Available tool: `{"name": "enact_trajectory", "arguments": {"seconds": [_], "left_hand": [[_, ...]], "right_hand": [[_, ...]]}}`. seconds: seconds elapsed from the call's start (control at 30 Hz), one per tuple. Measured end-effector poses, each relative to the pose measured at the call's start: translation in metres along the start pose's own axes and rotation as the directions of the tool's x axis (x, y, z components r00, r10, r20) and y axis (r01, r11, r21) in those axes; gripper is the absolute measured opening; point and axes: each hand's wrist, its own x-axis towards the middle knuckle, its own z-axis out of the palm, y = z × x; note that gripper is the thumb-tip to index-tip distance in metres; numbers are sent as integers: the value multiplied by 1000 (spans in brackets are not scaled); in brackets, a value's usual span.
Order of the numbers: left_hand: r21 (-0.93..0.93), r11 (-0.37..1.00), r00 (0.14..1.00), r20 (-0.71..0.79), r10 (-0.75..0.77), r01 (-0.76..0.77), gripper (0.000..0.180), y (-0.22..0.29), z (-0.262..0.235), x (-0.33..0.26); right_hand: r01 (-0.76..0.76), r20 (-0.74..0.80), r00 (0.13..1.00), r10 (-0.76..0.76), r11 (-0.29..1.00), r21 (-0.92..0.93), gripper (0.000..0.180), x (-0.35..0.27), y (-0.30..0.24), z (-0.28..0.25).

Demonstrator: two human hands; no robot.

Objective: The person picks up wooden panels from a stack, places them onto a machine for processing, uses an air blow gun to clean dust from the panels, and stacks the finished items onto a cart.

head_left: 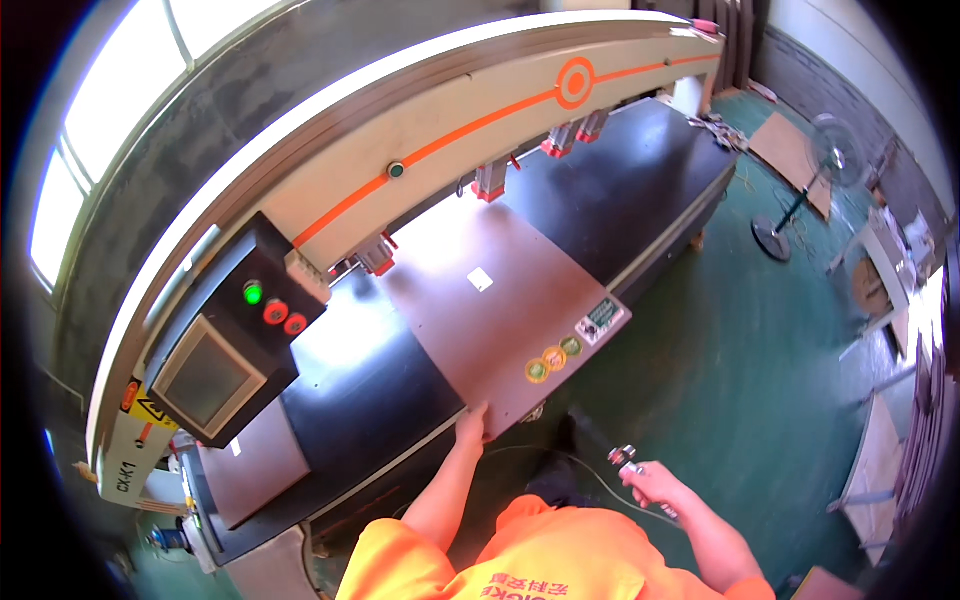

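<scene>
A wide brown panel (480, 310) lies across the dark machine bed, with round stickers (553, 358) and a rectangular label (600, 320) near its front edge. At the panel's near left corner, my left hand (474, 424) has its fingers closed around the edge. My right hand (655, 484) is out over the floor, to the right of my body, wrapped round the handle of a small metal hand tool (622, 457) with a thin hose trailing from it. Its exact kind is too small to make out. A white square (480, 279) sits on the panel's middle.
Above the bed (375, 355) spans a beige machine beam (450, 130) with red-tipped clamps (490, 180). A control box (235, 330) with screen and buttons hangs at the left, above a second brown panel (255, 465). A standing fan (800, 190) and stacked boards (915, 430) are on the right.
</scene>
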Motion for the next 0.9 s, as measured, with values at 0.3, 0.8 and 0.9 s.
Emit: {"name": "enact_trajectory", "arguments": {"seconds": [0.3,0.8,0.9], "left_hand": [[-126,972,980,11,-198,198,33,-46,130,-34],[-688,711,930,-341,-135,-149,30,6,168,14],[-723,684,934,-301,-192,-92,35,-4,223,10]], "right_hand": [[36,48,998,-39,997,73,38,112,-83,-101],[111,135,981,-137,976,187,43,235,-174,-261],[255,179,941,-289,948,190,39,291,-233,-294]]}}
